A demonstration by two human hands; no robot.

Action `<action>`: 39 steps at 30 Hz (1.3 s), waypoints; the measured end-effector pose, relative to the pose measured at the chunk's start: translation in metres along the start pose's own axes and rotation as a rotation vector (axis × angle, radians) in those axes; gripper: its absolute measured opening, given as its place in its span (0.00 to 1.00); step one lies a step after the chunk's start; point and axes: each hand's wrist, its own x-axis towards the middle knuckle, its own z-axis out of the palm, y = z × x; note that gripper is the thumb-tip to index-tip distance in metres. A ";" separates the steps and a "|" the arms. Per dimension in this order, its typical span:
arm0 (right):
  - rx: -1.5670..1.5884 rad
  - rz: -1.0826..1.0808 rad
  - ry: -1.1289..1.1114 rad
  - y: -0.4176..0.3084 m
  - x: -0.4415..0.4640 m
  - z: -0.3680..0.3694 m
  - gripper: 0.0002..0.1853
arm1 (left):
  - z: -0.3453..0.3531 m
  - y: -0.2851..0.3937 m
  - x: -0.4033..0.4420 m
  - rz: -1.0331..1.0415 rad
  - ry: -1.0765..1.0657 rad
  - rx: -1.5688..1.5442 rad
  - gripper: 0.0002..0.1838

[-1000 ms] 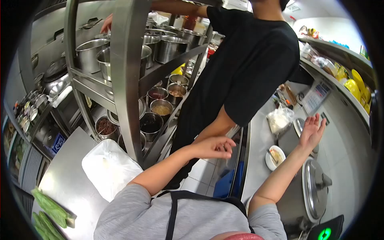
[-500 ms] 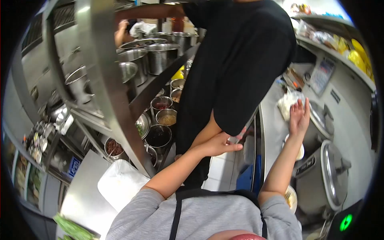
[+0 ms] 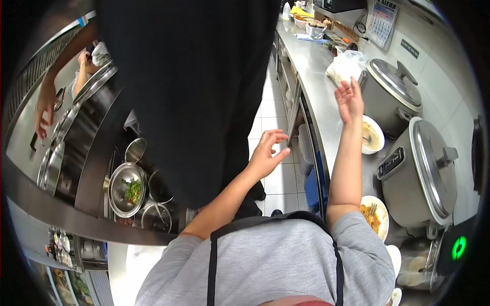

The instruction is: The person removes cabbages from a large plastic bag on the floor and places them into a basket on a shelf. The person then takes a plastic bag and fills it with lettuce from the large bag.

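My left hand (image 3: 267, 154) hangs over the tiled aisle with its fingers apart and curved, holding nothing. It is close to the dark clothes of a co-worker (image 3: 184, 92), who stands right in front of me. Raised above the right-hand counter, my right hand (image 3: 349, 101) has its palm turned up, fingers loosely spread and nothing in it. Just beyond its fingertips lies a clear plastic bag (image 3: 347, 66) with something white inside. Below and to the right of that hand stands a white bowl (image 3: 371, 134) with pale yellowish food and a utensil.
Two large lidded cookers (image 3: 423, 178) line the right wall. A plate of food (image 3: 375, 218) with a fork is near my right elbow. At left, a steel shelf edge (image 3: 92, 222) crosses above a metal bowl of chopped greens (image 3: 127, 189). Large pots (image 3: 76, 137) stand behind it.
My view has turned right, showing more of the counter. My left hand, earlier stretched beside the co-worker's clothes, is now apart with curved fingers. The co-worker appears further left and closer.
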 end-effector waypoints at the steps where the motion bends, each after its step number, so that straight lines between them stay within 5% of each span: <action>1: -0.013 0.039 0.033 0.010 0.013 -0.015 0.14 | 0.008 -0.008 0.012 -0.004 -0.033 0.052 0.15; 9: -0.163 0.434 0.340 0.128 0.070 -0.159 0.12 | 0.028 -0.085 0.104 -0.189 0.056 -0.007 0.12; 10: -0.270 0.487 0.396 0.140 0.068 -0.168 0.10 | 0.026 -0.087 0.112 -0.340 0.072 -0.103 0.12; 16: -0.602 0.663 0.101 0.179 0.073 -0.188 0.12 | 0.010 -0.139 0.149 -0.719 0.149 -0.408 0.14; 24: -0.642 0.846 0.002 0.183 0.109 -0.180 0.13 | -0.016 -0.155 0.169 -0.806 0.049 -0.586 0.17; 28: -0.732 0.810 -0.075 0.202 0.133 -0.184 0.13 | -0.021 -0.201 0.194 -0.847 0.089 -0.575 0.15; 31: -0.980 0.558 -0.194 0.222 0.156 -0.185 0.10 | -0.033 -0.249 0.205 -0.965 0.092 -0.395 0.13; 33: -1.491 0.034 -0.464 0.237 0.176 -0.196 0.07 | -0.041 -0.287 0.207 -1.026 0.134 -0.382 0.13; 34: -1.521 -0.024 -0.491 0.242 0.184 -0.196 0.07 | -0.045 -0.311 0.206 -1.091 0.133 -0.348 0.12; 39: -1.705 -0.001 -0.531 0.261 0.248 -0.178 0.05 | -0.072 -0.404 0.209 -1.400 -0.136 -0.107 0.11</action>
